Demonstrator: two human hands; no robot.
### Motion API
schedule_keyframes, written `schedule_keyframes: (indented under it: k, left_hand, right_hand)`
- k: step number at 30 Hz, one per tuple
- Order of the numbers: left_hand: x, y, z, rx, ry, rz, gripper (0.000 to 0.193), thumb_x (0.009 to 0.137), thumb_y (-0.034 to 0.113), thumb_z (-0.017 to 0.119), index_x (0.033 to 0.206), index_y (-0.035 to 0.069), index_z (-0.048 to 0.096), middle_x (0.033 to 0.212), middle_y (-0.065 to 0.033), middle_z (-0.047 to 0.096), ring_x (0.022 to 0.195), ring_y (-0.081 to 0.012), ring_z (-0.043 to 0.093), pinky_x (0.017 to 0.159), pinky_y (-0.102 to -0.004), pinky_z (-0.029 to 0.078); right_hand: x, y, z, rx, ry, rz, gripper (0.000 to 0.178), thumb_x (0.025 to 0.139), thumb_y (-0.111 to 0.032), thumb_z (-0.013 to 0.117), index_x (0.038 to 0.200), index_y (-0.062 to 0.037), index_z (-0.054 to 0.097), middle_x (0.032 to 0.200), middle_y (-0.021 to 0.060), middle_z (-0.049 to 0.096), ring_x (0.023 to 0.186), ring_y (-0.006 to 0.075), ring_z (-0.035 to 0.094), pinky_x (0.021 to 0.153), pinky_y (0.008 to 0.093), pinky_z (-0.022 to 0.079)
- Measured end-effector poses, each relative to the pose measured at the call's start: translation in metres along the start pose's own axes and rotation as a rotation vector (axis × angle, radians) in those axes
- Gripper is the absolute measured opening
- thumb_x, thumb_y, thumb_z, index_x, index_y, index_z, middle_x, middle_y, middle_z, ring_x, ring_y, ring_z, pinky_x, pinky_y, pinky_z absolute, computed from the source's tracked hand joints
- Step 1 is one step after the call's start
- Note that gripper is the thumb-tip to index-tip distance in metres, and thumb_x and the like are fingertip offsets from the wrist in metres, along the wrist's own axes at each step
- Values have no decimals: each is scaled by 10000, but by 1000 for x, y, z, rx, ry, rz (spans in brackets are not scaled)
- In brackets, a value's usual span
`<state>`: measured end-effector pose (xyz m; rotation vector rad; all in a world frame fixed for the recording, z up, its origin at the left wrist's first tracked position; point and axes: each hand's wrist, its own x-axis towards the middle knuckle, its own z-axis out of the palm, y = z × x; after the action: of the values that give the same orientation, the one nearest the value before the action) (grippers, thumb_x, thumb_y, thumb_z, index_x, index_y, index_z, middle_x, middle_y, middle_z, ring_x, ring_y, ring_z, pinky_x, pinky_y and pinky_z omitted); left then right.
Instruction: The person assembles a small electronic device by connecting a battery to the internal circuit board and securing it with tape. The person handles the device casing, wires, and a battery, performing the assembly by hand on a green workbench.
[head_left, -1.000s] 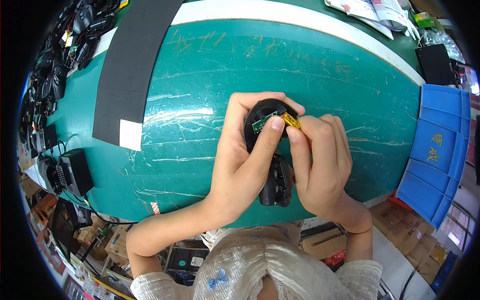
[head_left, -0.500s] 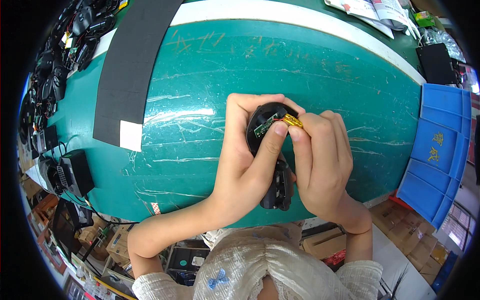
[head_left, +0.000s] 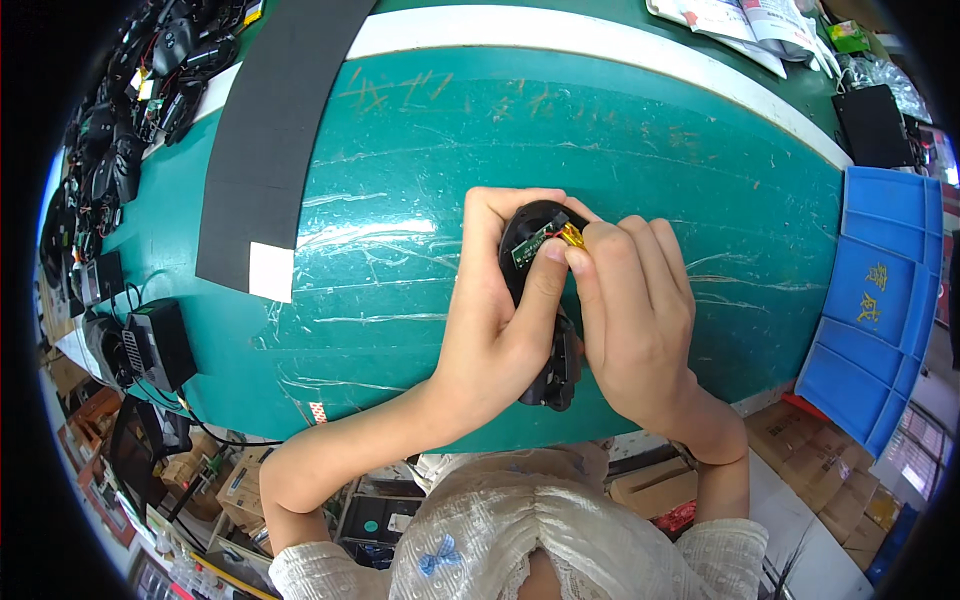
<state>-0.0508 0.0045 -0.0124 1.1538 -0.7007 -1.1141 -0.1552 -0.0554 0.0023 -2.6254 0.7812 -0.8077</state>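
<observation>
My left hand (head_left: 505, 310) is wrapped around an opened black plastic housing (head_left: 545, 215), round like an earcup. Its thumb lies across the front, beside a small green circuit board (head_left: 533, 247). A yellow-wrapped part (head_left: 572, 235), perhaps a small battery, sits at the board's upper right with thin wires by it. Thumb and forefinger of my right hand (head_left: 635, 310) pinch this yellow part. Below the thumb hangs a further black piece (head_left: 552, 380), apparently joined to the housing; the join is hidden by my left hand.
The green tabletop (head_left: 390, 270) carries a long black mat (head_left: 265, 150) with a white patch. A heap of black devices (head_left: 120, 130) lies far left, a black box with cables (head_left: 160, 345) below it. Blue bins (head_left: 870, 300) stand right; papers (head_left: 735, 30) lie far right.
My right hand has shifted slightly left and closer to the housing, bringing the yellow part nearer the board. Less of the yellow part shows. The left hand keeps its grip.
</observation>
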Motion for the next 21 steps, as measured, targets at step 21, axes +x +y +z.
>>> schedule_keyframes:
  k: [21]
  left_hand:
    - [7,18,-8,-261,-8,-217,175,910,138,429,1066,71,468,880,-73,555,581,-113,528,437,-216,455]
  right_hand:
    - [-5,0,2,91,226,0,191,784,-133,632,866,-24,498,767,87,504,713,224,517,605,315,454]
